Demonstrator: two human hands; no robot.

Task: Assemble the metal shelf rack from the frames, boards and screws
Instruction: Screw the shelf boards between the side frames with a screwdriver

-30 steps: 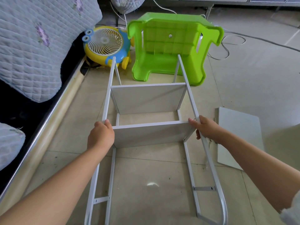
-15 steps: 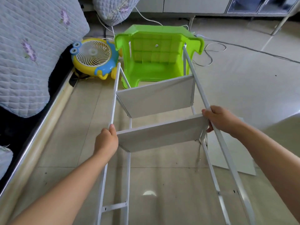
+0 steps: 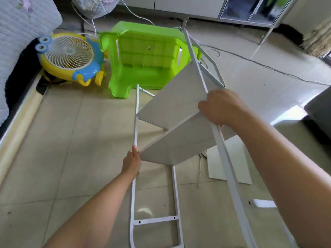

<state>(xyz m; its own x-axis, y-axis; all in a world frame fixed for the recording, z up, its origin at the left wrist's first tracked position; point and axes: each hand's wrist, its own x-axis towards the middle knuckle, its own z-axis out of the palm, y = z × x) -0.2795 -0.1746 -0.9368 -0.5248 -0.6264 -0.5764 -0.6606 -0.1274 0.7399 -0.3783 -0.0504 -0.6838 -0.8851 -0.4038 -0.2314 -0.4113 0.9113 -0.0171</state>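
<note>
Nearest to me, the left frame [image 3: 134, 199] of the rack runs along the tiled floor [image 3: 75, 149], its low cross rung [image 3: 155, 220] showing screw holes. My left hand [image 3: 131, 162] is on that frame's outer tube just where the nearer board [image 3: 177, 142] meets it; the thumb lies along the tube, but I cannot tell how far the fingers wrap behind it. My right hand [image 3: 219, 109] sits higher and further out, fingers curled over the tube of the right frame [image 3: 227, 163] at the upper corner of the nearer board, gripping it. The rack hangs tilted between my hands, right side raised, left side low. Under the right frame a loose board [image 3: 231, 163] lies flat on the floor, with a thin cord beside it. Beyond the nearer board, the second board [image 3: 175, 97] slants the same way between the two frames. Further off, a green plastic stool [image 3: 143, 58] lies on its side, touching the far end of the right frame in this view, and to its left rests a yellow and blue fan [image 3: 69, 56] by the quilted bedding [image 3: 23, 22].
</note>
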